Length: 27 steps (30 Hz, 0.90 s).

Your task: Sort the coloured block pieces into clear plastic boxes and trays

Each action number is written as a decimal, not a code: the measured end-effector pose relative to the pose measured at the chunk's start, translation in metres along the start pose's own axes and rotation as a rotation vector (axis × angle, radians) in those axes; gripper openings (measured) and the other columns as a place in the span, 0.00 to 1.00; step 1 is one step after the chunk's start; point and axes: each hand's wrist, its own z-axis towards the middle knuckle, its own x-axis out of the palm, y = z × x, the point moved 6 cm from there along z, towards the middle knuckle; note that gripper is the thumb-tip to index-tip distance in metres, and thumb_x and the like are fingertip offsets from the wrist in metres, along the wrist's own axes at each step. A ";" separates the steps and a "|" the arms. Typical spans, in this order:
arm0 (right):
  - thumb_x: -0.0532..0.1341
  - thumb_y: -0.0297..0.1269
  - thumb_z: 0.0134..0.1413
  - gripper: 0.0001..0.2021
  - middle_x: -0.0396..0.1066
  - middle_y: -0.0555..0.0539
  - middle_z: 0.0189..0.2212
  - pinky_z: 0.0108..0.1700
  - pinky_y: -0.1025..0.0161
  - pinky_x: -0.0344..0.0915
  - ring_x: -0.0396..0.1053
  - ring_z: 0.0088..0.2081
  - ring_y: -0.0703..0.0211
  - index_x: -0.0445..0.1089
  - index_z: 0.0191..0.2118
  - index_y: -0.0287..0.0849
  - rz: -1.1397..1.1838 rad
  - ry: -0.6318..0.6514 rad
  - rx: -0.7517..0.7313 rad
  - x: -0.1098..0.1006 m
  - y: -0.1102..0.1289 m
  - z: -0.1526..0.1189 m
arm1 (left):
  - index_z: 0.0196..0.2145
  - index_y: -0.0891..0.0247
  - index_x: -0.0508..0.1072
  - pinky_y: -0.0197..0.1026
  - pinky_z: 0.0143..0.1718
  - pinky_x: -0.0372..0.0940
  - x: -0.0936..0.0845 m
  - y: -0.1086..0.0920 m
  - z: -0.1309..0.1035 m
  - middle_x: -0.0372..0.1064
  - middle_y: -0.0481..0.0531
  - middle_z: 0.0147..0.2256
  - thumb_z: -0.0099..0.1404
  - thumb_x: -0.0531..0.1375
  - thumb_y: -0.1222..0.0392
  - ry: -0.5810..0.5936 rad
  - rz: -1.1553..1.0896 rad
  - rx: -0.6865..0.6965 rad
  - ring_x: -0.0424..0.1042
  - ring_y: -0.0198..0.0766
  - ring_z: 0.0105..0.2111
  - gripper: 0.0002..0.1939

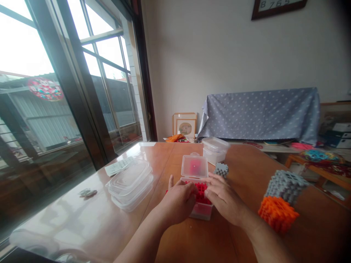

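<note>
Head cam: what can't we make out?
All head view:
- Red pieces: count unclear, partly covered by left hand and right hand.
- Whether either hand grips a piece: the hands hide it.
- Paper: writing too small, blurred.
- Wall frame: upper part cut off by top edge.

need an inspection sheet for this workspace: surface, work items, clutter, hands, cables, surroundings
Surface: glossy wooden table, glare on the left
Work items: red plastic interlocking blocks in a clear plastic box, lid open
Clutter: clear containers and paper left; grey block stack and orange block stack right; lidded tub behind
Hands: left hand and right hand at the box; whether either grips a block is unclear
Cables: nothing seen
Surroundings: window left; polka-dot cloth beyond the table
</note>
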 end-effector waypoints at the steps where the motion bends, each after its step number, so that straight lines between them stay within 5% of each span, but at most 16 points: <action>1: 0.51 0.34 0.67 0.18 0.73 0.48 0.56 0.65 0.44 0.57 0.56 0.66 0.45 0.76 0.31 0.46 0.008 0.002 -0.001 0.000 0.000 0.000 | 0.38 0.55 0.69 0.68 0.67 0.36 0.000 0.000 0.000 0.74 0.46 0.38 0.69 0.53 0.63 -0.001 -0.005 -0.001 0.71 0.43 0.48 0.06; 6: 0.52 0.36 0.68 0.17 0.74 0.48 0.56 0.66 0.43 0.57 0.55 0.67 0.45 0.78 0.33 0.47 0.044 0.020 0.008 0.003 -0.002 0.000 | 0.38 0.55 0.71 0.68 0.67 0.37 -0.008 0.003 -0.002 0.75 0.46 0.37 0.68 0.53 0.63 -0.039 -0.027 -0.017 0.71 0.43 0.46 0.07; 8: 0.51 0.37 0.68 0.18 0.74 0.47 0.56 0.66 0.44 0.57 0.55 0.67 0.45 0.78 0.33 0.47 0.046 0.026 0.008 0.004 -0.002 -0.001 | 0.38 0.55 0.72 0.64 0.66 0.44 -0.019 0.011 -0.003 0.76 0.46 0.37 0.68 0.53 0.63 -0.094 -0.042 -0.028 0.71 0.44 0.46 0.08; 11: 0.51 0.39 0.69 0.19 0.74 0.46 0.56 0.66 0.44 0.57 0.56 0.67 0.45 0.77 0.32 0.46 0.052 0.028 0.006 0.002 -0.001 0.000 | 0.40 0.56 0.72 0.50 0.56 0.62 -0.039 0.031 -0.007 0.76 0.50 0.39 0.68 0.52 0.64 -0.186 -0.092 -0.046 0.72 0.44 0.45 0.10; 15: 0.50 0.40 0.69 0.20 0.75 0.45 0.54 0.65 0.43 0.57 0.57 0.66 0.44 0.76 0.31 0.47 0.082 -0.002 0.013 -0.001 -0.003 0.000 | 0.43 0.58 0.72 0.43 0.47 0.67 -0.052 0.067 -0.016 0.76 0.52 0.42 0.66 0.52 0.65 -0.209 -0.097 -0.125 0.73 0.42 0.45 0.12; 23: 0.51 0.44 0.69 0.17 0.74 0.45 0.53 0.65 0.44 0.57 0.62 0.63 0.45 0.77 0.37 0.48 0.114 -0.106 0.029 0.000 -0.015 0.000 | 0.55 0.55 0.71 0.51 0.56 0.64 -0.020 0.099 -0.026 0.72 0.55 0.51 0.52 0.68 0.58 0.047 0.134 -0.239 0.69 0.52 0.53 0.31; 27: 0.52 0.44 0.70 0.16 0.74 0.46 0.54 0.65 0.45 0.57 0.62 0.62 0.46 0.77 0.39 0.49 0.118 -0.116 0.028 0.000 -0.015 0.000 | 0.52 0.54 0.71 0.59 0.66 0.50 -0.013 0.100 -0.025 0.75 0.51 0.46 0.54 0.67 0.59 0.057 0.216 -0.189 0.68 0.51 0.53 0.26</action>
